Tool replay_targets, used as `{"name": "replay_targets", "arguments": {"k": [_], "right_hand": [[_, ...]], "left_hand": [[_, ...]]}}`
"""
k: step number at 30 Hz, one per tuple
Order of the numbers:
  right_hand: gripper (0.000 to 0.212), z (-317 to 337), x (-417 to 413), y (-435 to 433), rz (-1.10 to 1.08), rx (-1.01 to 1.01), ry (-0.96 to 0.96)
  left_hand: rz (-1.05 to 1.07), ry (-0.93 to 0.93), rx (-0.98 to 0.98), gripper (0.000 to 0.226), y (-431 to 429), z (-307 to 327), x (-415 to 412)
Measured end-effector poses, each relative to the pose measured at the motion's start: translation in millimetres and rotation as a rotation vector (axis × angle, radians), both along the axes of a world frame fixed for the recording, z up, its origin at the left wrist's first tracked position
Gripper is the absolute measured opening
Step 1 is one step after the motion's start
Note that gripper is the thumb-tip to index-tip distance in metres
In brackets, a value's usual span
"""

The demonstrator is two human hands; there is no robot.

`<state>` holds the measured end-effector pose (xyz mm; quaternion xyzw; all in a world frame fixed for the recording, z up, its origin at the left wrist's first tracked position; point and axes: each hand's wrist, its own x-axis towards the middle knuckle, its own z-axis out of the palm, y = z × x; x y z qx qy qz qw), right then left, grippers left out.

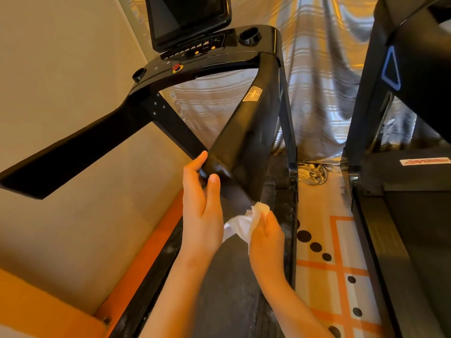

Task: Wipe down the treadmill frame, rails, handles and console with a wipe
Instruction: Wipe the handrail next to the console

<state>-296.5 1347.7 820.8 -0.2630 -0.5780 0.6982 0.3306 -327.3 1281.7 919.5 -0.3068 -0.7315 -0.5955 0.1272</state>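
Left hand (201, 206): thumb and fingers clasp the handrail (244, 132) end.
Right hand (267, 236): pinches a crumpled wipe (240, 223), which hides its fingertips.
Console (195, 52): screen top cut off.

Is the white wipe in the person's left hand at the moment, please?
No, the right hand pinches the wipe, while the left hand grips the end of the handrail.

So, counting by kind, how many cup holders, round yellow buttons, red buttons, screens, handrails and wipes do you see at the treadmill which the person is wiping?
Cup holders: 2
Round yellow buttons: 2
Red button: 1
Screen: 1
Handrails: 2
Wipe: 1
Total: 9
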Motion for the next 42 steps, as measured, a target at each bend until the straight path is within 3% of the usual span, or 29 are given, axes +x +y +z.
{"name": "replay_targets", "arguments": {"k": [3,6,10,15,19,25,32,36,42], "right_hand": [[0.037,8.0,11.3,4.9,-0.174,0.265,0.072],[0.027,32.8,9.5,5.0,-0.124,0.224,0.261],[0.042,54.9,-15.2,-9.5,-0.005,0.287,0.435],[0.050,89.3,-40.3,-0.4,-0.157,0.487,0.353],[0.047,113.9,-51.0,4.1,-0.353,0.947,0.131],[0.044,91.9,-51.0,7.7,-0.466,1.137,0.307],[0.037,72.2,-26.1,11.5,-0.231,1.215,0.358],[0.033,94.8,-1.8,24.0,0.013,1.117,0.518],[0.032,129.5,2.8,10.9,0.461,0.970,0.584]], "left_hand": [[-0.078,-0.021,-0.040,0.043,-15.0,2.0,-6.1],[-0.155,-0.038,-0.048,0.042,-22.5,3.8,-4.9],[-0.233,-0.052,-0.015,0.040,-28.6,6.6,-7.1],[-0.262,-0.074,0.028,0.041,-27.7,2.0,-11.5],[-0.312,-0.109,0.156,0.038,-26.2,-4.6,-11.0],[-0.241,-0.236,0.378,0.041,-14.6,-18.0,-11.9],[-0.239,-0.231,0.505,0.036,-3.9,-26.4,-3.7],[-0.144,-0.172,0.539,0.037,6.1,-28.2,7.7],[0.015,-0.049,0.693,0.043,21.4,-18.6,24.0]]}}
